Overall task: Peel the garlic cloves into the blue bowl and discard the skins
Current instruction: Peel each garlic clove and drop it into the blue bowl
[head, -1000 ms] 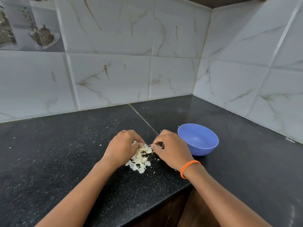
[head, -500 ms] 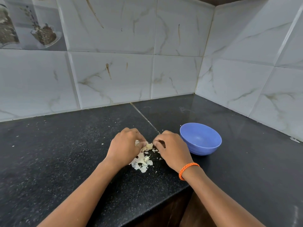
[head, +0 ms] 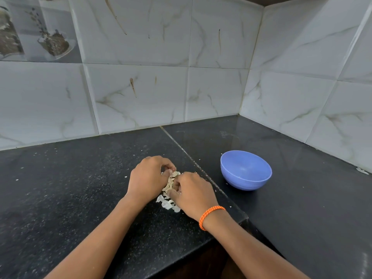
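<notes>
A small heap of pale garlic skins (head: 167,202) lies on the black counter (head: 70,188) between my hands. My left hand (head: 148,178) curls over the far left side of the heap, fingertips in the skins. My right hand (head: 191,193), with an orange band at the wrist, presses in from the right, fingers curled into the heap. Both hands touch the skins and nearly meet above them. The blue bowl (head: 246,170) stands to the right of my right hand; no cloves show inside it. Any clove under the hands is hidden.
Tiled walls (head: 141,87) close the counter at the back and on the right, forming a corner. The counter's front edge steps back near my right wrist. Small white flecks are scattered over the counter surface.
My hands have come closer together over the skins. My right hand has moved left and now covers much of the heap. The bowl has not moved.
</notes>
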`<state>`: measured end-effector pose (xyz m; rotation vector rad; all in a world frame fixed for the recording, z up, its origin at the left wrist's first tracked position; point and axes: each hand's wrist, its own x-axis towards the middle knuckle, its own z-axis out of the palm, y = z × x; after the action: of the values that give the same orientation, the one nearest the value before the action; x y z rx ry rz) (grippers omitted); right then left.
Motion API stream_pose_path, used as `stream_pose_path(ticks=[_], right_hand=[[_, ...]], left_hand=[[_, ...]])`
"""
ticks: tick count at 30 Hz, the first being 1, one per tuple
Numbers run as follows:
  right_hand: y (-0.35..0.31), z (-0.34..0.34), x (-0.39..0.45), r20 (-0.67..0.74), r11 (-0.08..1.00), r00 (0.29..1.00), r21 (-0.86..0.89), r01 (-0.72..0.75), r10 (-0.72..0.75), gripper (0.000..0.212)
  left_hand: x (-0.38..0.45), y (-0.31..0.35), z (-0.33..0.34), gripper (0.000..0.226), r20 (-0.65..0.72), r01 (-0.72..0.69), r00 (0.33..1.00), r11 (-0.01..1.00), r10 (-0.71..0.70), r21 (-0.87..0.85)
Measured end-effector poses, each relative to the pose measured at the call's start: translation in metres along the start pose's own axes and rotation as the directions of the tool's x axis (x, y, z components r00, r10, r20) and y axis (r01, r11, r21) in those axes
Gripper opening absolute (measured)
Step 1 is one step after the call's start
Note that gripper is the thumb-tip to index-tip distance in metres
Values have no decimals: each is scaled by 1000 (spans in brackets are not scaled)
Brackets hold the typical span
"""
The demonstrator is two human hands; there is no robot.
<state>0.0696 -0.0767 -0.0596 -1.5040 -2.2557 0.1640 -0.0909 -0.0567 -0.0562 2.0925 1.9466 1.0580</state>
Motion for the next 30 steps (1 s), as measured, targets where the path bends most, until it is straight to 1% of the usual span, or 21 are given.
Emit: stream_pose_path(ticks=[4,6,11,14,16,18,21,24,27,30], right_hand=[[-1,3,5,26,995,999,92,-40,38,11],[1,1,6,40,985,998,161,-61,55,10],[20,-7,16,-70,922,992,381,-70,104,12],[34,-16,18,-71,860,986,502,-94,149,10],[41,-18,17,-74,811,978,573,-118,195,11],[48,-18,14,-81,793,971,594,-133,224,14],[54,-18,10,-68,795,975,592,-132,212,12],[53,-18,8,-39,746,979,654,-127,201,14],[51,-18,8,-86,766,980,637,-86,181,22],[51,-20,7,-108,766,985,642,-33,133,24]], left_hand=[[2,-1,1,16,-48,-13,999,999,11,-49],[2,-2,3,16,-60,-22,998,997,18,-70],[6,-8,7,17,-89,-60,995,982,44,-180],[6,-8,8,18,-61,-92,995,963,79,-253],[5,-6,7,17,-11,-104,994,958,105,-267],[6,-5,6,17,67,-104,990,965,124,-241],[6,-6,6,15,183,-112,971,966,156,-232],[2,-1,8,10,190,-137,964,960,186,-246],[0,2,11,5,186,-137,964,958,187,-252],[0,2,10,7,223,-98,958,937,180,-335]])
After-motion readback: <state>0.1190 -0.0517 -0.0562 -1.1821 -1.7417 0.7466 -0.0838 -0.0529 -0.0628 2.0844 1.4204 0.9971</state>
